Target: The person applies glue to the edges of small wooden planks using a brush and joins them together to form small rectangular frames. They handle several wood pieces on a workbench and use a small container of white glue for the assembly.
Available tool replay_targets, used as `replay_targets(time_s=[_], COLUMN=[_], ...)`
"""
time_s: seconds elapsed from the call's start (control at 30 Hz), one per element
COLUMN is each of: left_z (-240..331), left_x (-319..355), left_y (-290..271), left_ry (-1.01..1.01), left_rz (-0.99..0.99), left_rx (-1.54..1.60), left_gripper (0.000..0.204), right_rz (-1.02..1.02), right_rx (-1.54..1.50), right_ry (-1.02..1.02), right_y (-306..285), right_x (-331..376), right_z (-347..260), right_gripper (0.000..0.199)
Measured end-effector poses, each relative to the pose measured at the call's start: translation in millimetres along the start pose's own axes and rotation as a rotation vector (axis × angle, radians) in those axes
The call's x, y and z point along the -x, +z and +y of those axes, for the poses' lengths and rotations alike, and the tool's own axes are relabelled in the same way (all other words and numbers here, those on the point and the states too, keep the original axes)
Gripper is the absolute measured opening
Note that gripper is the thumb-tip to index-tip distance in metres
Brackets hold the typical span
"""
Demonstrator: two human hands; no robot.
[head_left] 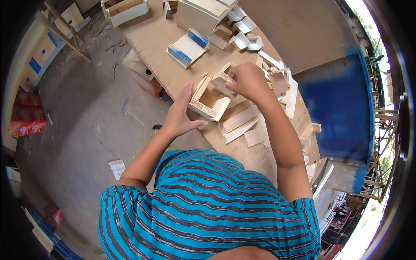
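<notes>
A small open box of pale bare wood (200,107) sits on the near-left edge of the plywood table. Against its left side rest the straight fingers of my left hand (178,113); the thumb stands apart in front of its near wall, so the hand is open and touching. My right hand (250,81) is closed in a pinch on a smaller wooden tray-like box (220,81), just beyond the first box's right wall. The fingertips partly hide the grip. Close under my right forearm lie loose wooden boards (239,121).
On the table (151,41), a wooden piece with blue ends (187,48) lies ahead, before a larger wooden cabinet (197,19). Small wooden trays (242,41) and offcuts (279,82) crowd the right side. A blue-painted panel (336,108) stands beyond. Red packages (28,113) are stacked at far left.
</notes>
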State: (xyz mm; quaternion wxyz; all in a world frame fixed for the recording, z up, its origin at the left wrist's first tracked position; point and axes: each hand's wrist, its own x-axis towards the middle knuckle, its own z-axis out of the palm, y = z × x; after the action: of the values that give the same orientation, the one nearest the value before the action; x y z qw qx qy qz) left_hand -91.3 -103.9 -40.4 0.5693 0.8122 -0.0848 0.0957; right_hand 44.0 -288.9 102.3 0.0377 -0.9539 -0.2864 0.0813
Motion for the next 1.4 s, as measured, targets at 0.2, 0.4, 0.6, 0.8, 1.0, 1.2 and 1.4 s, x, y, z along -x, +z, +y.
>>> replay_targets(time_s=[0.2,0.4,0.6,0.8,1.0,1.2,1.4], left_z=[-1.6,-1.0,-1.7,-3.5,-5.6,-8.7,-7.3], left_x=[-1.5,-1.4,-0.9,-1.4,-0.8,-15.6,-29.8], left_y=[4.8,7.2,9.9,11.4,9.8,14.0,12.9], left_ry=[0.005,-0.001,0.0,0.01,0.065,-0.039,-0.127], left_rz=[0.01,0.025,0.043,0.041,0.043,0.043,-0.009], left_rx=[-0.045,-0.051,-0.037,-0.039,0.04,0.483,0.556], left_gripper=[0.121,0.121,0.12,0.119,0.114,0.08,0.06], right_rz=[-0.023,-0.015,-0.103,-0.024,-0.026,-0.023,-0.058], right_rx=[0.053,0.063,0.083,0.016,0.021,0.009,-0.004], right_ry=[-0.05,-0.084,-0.021,-0.037,-0.028,-0.032,-0.032], right_y=[7.0,14.0,12.5,20.4,25.9,25.2,22.4], right_x=[-3.5,-5.1,-8.2,-6.2,-5.0,-3.4,-3.0], right_z=[-8.3,-10.8,-16.7,-12.0,-9.4,-11.9,-15.4], right_gripper=[0.02,0.019,0.021,0.021,0.021,0.02,0.019])
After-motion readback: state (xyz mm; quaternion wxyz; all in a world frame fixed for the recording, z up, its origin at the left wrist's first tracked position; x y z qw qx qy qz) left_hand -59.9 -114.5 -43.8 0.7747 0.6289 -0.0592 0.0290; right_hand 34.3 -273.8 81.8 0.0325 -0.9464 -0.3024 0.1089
